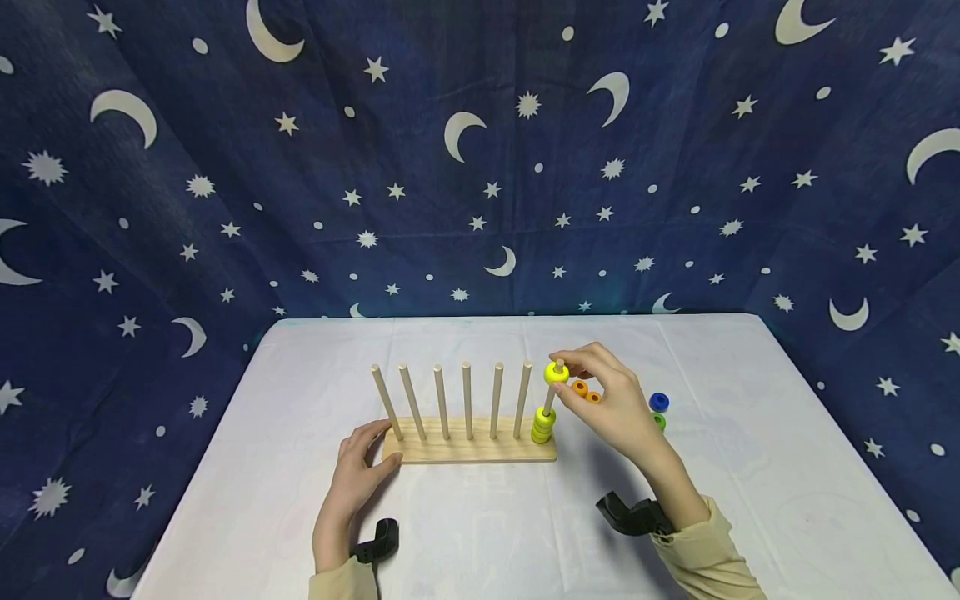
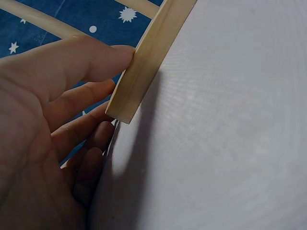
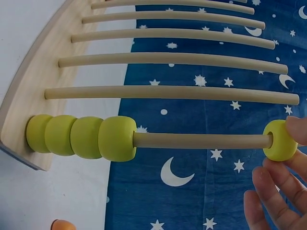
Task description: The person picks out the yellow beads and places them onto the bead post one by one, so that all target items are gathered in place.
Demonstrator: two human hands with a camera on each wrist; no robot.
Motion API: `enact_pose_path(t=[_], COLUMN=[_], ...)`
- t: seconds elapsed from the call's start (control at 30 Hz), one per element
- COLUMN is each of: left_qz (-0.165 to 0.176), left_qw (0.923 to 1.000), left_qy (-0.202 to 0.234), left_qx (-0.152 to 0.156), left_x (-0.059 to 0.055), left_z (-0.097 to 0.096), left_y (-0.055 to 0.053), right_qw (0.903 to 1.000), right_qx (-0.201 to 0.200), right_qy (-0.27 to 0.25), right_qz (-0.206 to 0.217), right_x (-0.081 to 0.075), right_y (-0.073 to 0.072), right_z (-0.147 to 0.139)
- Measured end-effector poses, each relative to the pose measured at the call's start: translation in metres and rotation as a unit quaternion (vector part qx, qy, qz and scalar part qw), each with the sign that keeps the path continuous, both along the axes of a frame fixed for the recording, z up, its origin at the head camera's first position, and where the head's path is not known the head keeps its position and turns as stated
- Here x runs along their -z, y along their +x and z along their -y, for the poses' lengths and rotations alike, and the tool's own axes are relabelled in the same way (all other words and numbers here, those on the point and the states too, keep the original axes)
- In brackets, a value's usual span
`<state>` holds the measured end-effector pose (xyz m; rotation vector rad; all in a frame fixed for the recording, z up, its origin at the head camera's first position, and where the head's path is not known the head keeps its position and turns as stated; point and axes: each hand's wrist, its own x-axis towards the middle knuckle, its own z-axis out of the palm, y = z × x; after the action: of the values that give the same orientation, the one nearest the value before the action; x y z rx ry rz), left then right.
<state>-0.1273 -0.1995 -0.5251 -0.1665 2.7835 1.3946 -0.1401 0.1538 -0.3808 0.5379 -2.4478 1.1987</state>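
Note:
A wooden peg rack (image 1: 465, 451) stands on the white-covered table, with a row of upright pegs. My right hand (image 1: 611, 404) pinches a yellow bead (image 3: 280, 140) between thumb and fingers; the tip of the rightmost peg (image 3: 201, 140) passes into its hole. Lower on that peg, several yellow beads (image 3: 117, 139) sit stacked against the base. At the rack's left end, my left hand (image 1: 356, 471) holds the base, its thumb (image 2: 120, 56) on the front edge and the other fingers round the end and back. No beads are on the other pegs (image 1: 467, 400).
Behind the right hand lie orange beads (image 1: 580, 388), partly hidden by it. Farther right are a blue bead (image 1: 659, 402) and a green bead (image 1: 660, 422) close together. A dark blue cloth (image 1: 420, 242) with moons and stars hangs behind the table (image 1: 480, 533).

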Motion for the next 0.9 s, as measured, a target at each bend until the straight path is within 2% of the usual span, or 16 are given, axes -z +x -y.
enact_pose_path(t=[0.3,0.53,0.73,0.9], left_qz=[-0.028,-0.002,-0.001,-0.002], left_qw=[0.9995,1.0,1.0,1.0], left_qy=[-0.009,-0.004,-0.002,-0.004], left_qx=[-0.007,0.001,0.003,0.003], left_x=[0.0,-0.001,-0.001,-0.001], left_z=[-0.002,-0.001,-0.001,0.0], left_y=[0.002,0.001,0.001,0.001], right_qw=[0.9998,0.9997,0.9991,0.9985], right_qx=[-0.01,0.001,0.003,0.01], right_qy=[0.005,0.016,0.036,0.054], right_qz=[-0.017,-0.016,-0.021,-0.009], right_x=[0.001,0.002,0.01,0.014], right_y=[0.0,0.001,0.002,0.004], right_z=[-0.002,-0.006,-0.013,-0.019])
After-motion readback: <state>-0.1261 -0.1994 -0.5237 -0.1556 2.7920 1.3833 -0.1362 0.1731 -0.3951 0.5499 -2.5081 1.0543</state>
